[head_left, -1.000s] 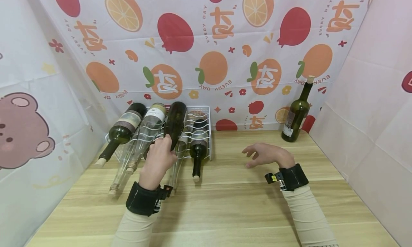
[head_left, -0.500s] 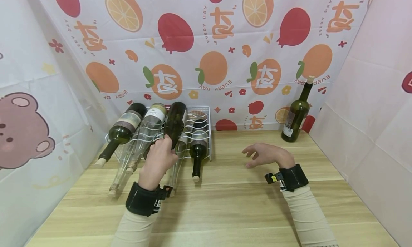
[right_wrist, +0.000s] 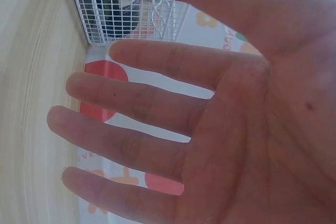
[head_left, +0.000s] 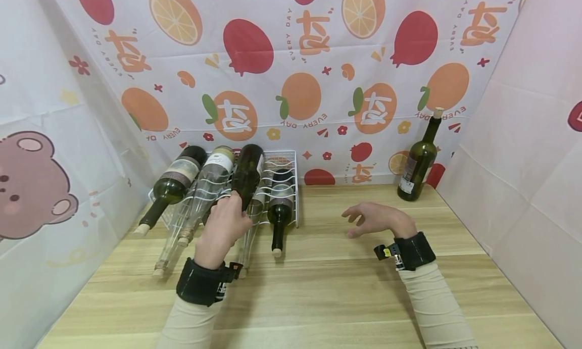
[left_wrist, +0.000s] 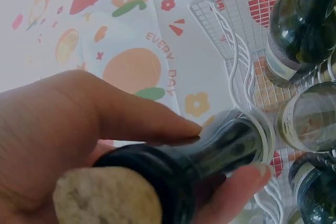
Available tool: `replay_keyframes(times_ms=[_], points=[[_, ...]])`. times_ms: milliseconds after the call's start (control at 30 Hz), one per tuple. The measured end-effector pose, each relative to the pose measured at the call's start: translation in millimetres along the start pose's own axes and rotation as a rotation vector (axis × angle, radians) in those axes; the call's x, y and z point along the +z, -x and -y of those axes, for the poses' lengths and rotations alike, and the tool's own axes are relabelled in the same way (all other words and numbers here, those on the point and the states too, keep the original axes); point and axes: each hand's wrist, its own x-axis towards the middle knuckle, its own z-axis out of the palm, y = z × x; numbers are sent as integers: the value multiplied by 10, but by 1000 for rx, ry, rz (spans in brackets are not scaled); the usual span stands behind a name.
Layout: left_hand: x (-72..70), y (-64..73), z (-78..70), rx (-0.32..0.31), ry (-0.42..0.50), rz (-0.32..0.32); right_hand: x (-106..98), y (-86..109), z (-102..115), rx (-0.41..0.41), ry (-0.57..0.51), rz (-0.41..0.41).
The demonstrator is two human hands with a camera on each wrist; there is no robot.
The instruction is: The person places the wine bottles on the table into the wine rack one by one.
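My left hand grips the neck of a dark green wine bottle. This bottle lies tilted on the white wire rack, its base toward the back wall and its neck toward me. In the left wrist view, thumb and fingers wrap the neck just behind a pale cork. Much of the neck is hidden by the hand in the head view. Over the table to the right, my right hand hovers with relaxed fingers and holds nothing. Its fingers are spread in the right wrist view.
Several other corked bottles lie on the rack, among them a green one at its left, a clear one and a dark one at its right. One green bottle stands upright at the back right of the wooden table.
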Motion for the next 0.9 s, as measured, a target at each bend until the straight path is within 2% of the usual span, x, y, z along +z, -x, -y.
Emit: replay_keyframes(times_ms=[167,267,633,900], points=[[1,33,-11,-49,-77,-32,5,-6,-13,-2,1,0],[14,41,-14,-56,-91,-71,7,-8,-14,-3,2,1],[51,39,2,0,-88,-137,-3,-3,12,14,2,4],[42,35,12,18,-83,-135,4,-18,-6,3,1,11]])
